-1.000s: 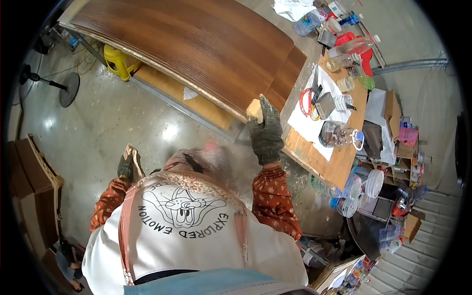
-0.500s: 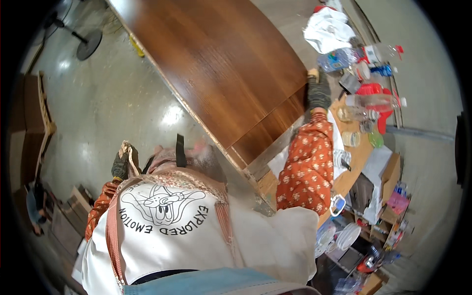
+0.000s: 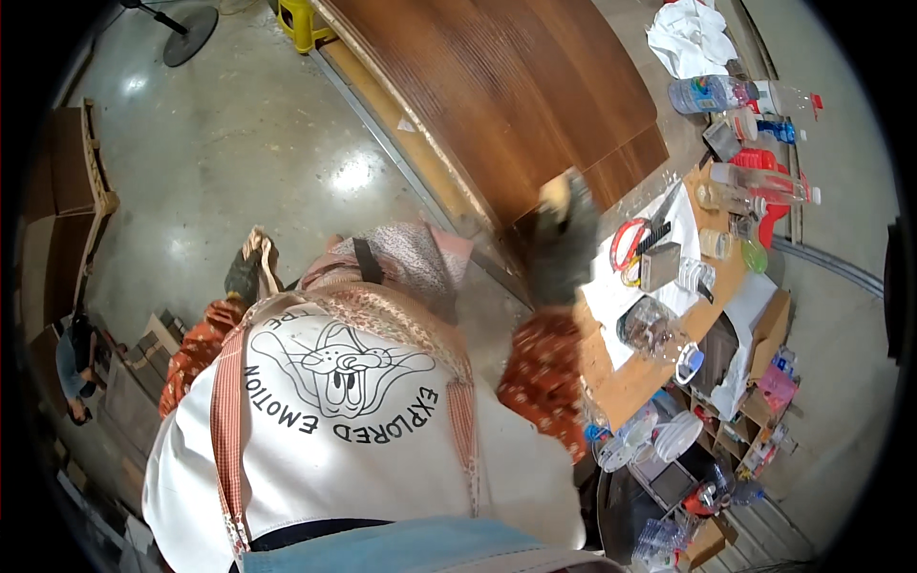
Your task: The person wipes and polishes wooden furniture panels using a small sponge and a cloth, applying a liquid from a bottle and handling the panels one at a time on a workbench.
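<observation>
The pale block (image 3: 554, 195) sits at the fingertips of the right hand (image 3: 565, 234), over the near corner of the brown wood-grain panel (image 3: 497, 95), close to the seam that sets off the panel's end strip; blur hides whether it touches the surface. The panel lies ahead of this grip and to its left, its long axis slanting away to the upper left, its short end edge running up and to the right from beside the hand; the right hand is much the nearer, the left being well apart from the panel across bare floor.

The gloved right hand is pressed closed on the block, though motion smears the separate fingers; the left hand (image 3: 245, 272), also gloved, hangs low at the person's side, fingers curled about a pale cloth (image 3: 265, 258).

To the right of the right hand, on the wooden table (image 3: 602, 382), lie a white sheet (image 3: 604, 286), red-handled scissors (image 3: 626, 244) and a clear bottle with a blue cap (image 3: 654, 329).

Half a second ago the right arm reaches out to the far end of that short edge, its sleeve covering much of the sheet; now the arm is drawn back to the near corner, and sheet, scissors and bottle show again; the left hand keeps its cloth, hardly shifted.
</observation>
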Available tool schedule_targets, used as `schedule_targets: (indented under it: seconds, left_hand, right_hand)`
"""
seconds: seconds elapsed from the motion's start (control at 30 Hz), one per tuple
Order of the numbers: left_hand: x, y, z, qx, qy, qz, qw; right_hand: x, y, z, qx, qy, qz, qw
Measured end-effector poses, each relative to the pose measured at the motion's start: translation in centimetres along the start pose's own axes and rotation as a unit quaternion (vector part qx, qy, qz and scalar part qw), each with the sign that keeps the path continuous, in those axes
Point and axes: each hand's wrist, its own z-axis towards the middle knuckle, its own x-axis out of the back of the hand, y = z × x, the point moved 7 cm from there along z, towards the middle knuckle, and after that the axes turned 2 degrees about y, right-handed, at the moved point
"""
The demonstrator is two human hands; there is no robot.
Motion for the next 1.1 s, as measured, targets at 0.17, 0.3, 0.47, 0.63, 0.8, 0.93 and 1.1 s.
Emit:
schedule_targets:
  seconds: [0.17,0.3,0.47,0.63,0.8,0.93,1.1]
  left_hand:
    - [3.9,9.6,6.7,0.288,-0.116,-0.034,0.95]
    - [3.7,6.1,7.3,0.287,-0.072,-0.141,0.945]
    - [1.4,-0.3,4.2,0.287,-0.093,-0.074,0.951]
    - [1.4,-3.4,-1.3,0.245,0.078,-0.2,0.945]
    - [-0.3,-7.0,-10.4,0.334,0.138,-0.184,0.914]
    - [-6.3,-12.5,-17.3,0.402,0.101,-0.24,0.878]
    - [-6.2,-12.4,-18.3,0.446,0.18,-0.289,0.828]
  right_hand:
    - [-2.6,-7.9,-9.2,-0.074,-0.058,-0.025,0.995]
    - [-1.8,-10.0,-10.0,-0.012,-0.004,-0.097,0.995]
    - [1.0,-10.0,-5.5,0.034,0.029,-0.172,0.984]
    - [-1.8,-8.8,-2.7,0.161,-0.064,-0.169,0.97]
    - [-7.3,-16.0,5.7,0.259,-0.119,-0.112,0.952]
    - [-15.0,-19.1,12.9,0.251,-0.179,-0.169,0.936]
    - [-15.1,-18.9,12.7,0.233,-0.204,-0.168,0.936]
